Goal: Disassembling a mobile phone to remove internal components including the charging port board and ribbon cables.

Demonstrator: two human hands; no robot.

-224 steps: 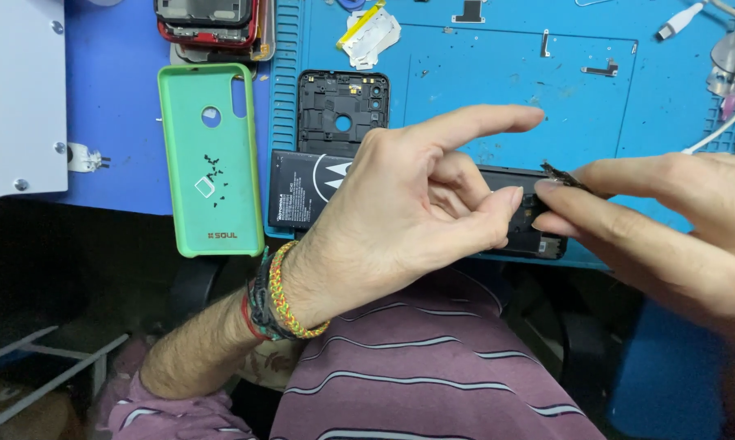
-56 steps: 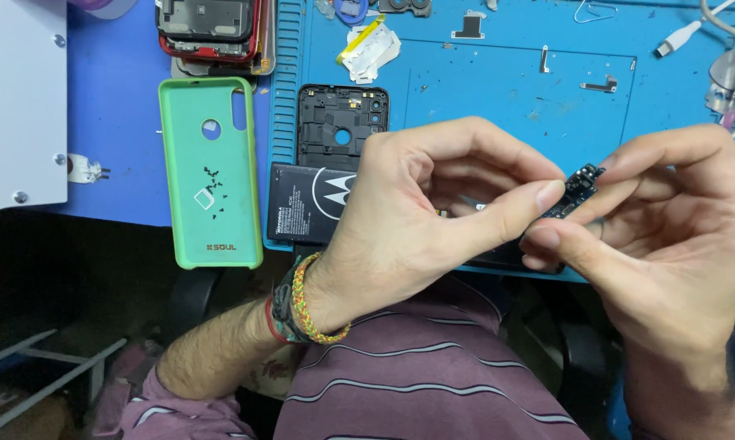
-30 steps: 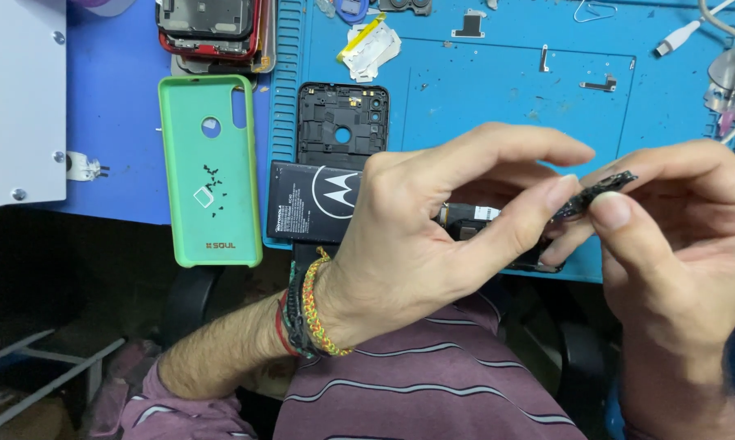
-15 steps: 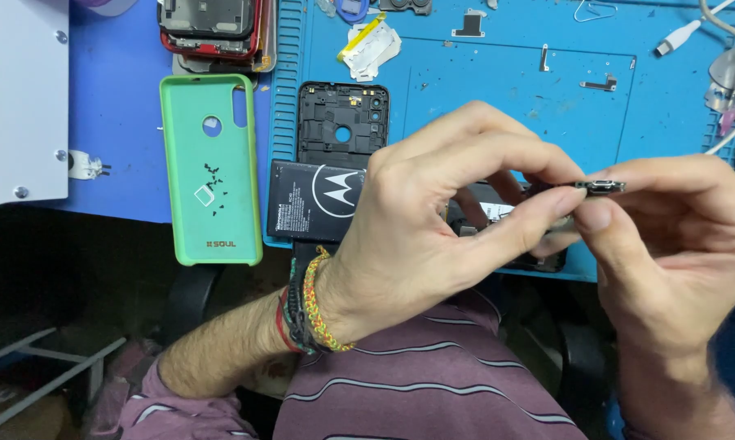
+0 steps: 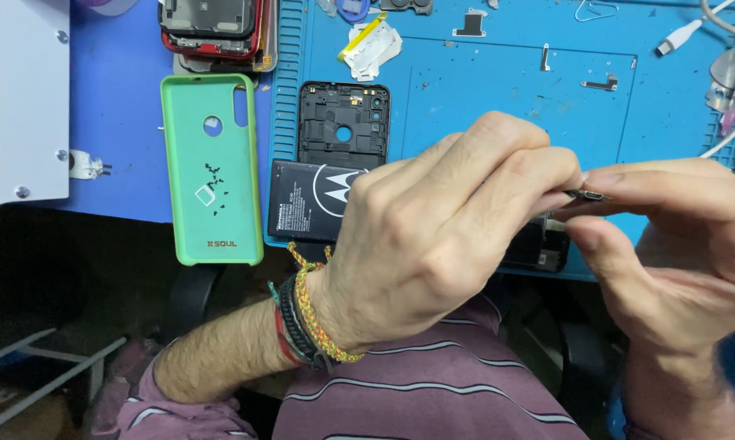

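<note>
**A:** Two hands up close, over a blue mat (image 5: 498,90). Left hand (image 5: 433,236) curled up, fingertips pinched tight on a tiny dark part (image 5: 586,195).

**B:** And right hand (image 5: 677,244)?

**A:** Pinching too. Thumb below, finger on top, closed on the same tiny dark part. Fingertips of both hands almost touching there.

**B:** Where exactly, that little part?

**A:** Up in the air, right between the two hands, above the front edge of the mat. Too small to tell more than thin and dark, with a bit of shine.

**B:** Anything under the hands?

**A:** A black phone (image 5: 539,248), mostly hidden by the left hand, only one corner peeking out. Just beside it, a flat black battery (image 5: 306,208), lying on the mat.

**B:** Behind the battery?

**A:** A black phone frame (image 5: 343,122) with holes in it, flat on the mat, touching the top edge of the battery or nearly so.

**B:** And to the left?

**A:** A green phone case (image 5: 211,167), lying inside up, with tiny black screws (image 5: 213,173) sitting in it. Farther up, a stack of phone parts (image 5: 213,28) with a red edge.

**B:** On the wrist?

**A:** Colourful string bracelets (image 5: 306,322) on the left wrist. Below, a striped purple shirt (image 5: 441,399).

**B:** Top right?

**A:** A white cable (image 5: 681,37), well apart from the hands.
</note>
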